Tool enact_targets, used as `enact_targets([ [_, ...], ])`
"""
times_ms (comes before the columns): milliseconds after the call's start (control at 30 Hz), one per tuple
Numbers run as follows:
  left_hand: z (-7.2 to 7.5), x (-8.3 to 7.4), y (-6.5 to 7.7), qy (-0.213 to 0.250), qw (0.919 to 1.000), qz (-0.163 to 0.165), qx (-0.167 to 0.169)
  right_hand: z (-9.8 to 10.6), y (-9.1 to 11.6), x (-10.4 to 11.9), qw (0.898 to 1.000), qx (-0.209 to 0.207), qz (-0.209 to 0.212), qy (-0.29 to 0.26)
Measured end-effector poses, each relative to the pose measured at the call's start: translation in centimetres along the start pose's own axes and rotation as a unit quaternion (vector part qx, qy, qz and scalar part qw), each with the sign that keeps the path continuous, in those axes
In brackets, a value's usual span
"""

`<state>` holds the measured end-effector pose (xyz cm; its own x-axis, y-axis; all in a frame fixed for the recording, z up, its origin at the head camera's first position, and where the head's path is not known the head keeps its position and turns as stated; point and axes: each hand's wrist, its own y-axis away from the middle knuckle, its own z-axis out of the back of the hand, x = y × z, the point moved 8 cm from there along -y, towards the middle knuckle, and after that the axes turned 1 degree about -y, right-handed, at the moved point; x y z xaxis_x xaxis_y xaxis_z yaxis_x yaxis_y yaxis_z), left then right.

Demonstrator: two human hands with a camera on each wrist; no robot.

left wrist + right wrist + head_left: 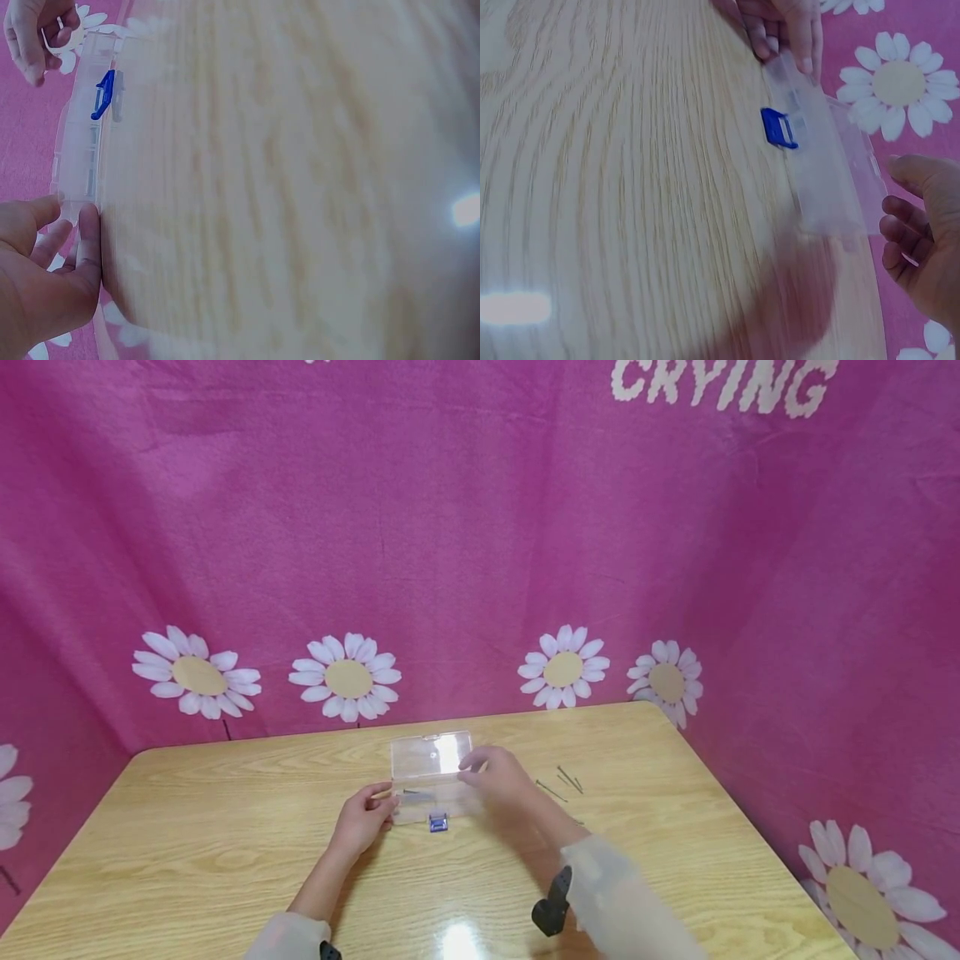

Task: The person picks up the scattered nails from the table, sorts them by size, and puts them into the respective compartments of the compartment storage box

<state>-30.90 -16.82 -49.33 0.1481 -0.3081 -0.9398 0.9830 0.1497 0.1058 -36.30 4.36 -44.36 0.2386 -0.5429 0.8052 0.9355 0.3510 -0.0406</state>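
Observation:
A clear plastic box (pixel 417 813) lies on the table with its transparent lid (pixel 416 758) raised at the back. A blue latch (pixel 438 822) sits on its front edge. My left hand (pixel 362 822) holds the box's left end between thumb and fingers. Inside, near that end, lies a thin dark nail-like piece (pixel 411 792). My right hand (pixel 498 774), blurred, is over the box's right end beside the lid's edge. In the right wrist view, the right hand's (pixel 926 232) fingers curl loosely with nothing visible between them and the thumb.
Several long, thin nail-like pieces (pixel 570 779) lie on the wooden table (pixel 225 860) to the right of the box, partly behind my right forearm. A pink cloth (pixel 450 527) with white daisies hangs behind the table's far edge.

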Motion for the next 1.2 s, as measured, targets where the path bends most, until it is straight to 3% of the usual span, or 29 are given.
enact_targets([
  [300, -0.1, -0.1, 0.0, 0.003, 1.0, -0.002, 0.0, 2.4, 0.5, -1.3, 0.999, -0.027, -0.033, -0.007],
  [767, 0.0, 0.0, -0.1, -0.003, 1.0, -0.007, 0.002, 5.6, 1.2, -3.9, 0.997, -0.06, -0.047, -0.003],
  [1033, 0.0, 0.0, -0.1, 0.005, 1.0, -0.008, 0.003, 7.2, 1.6, -4.5, 0.997, -0.07, -0.026, 0.034],
  [1200, -0.1, 0.2, -0.2, 0.009, 0.9999, -0.007, 0.006, 7.7, 1.9, -6.2, 0.996, -0.071, -0.051, 0.006],
])
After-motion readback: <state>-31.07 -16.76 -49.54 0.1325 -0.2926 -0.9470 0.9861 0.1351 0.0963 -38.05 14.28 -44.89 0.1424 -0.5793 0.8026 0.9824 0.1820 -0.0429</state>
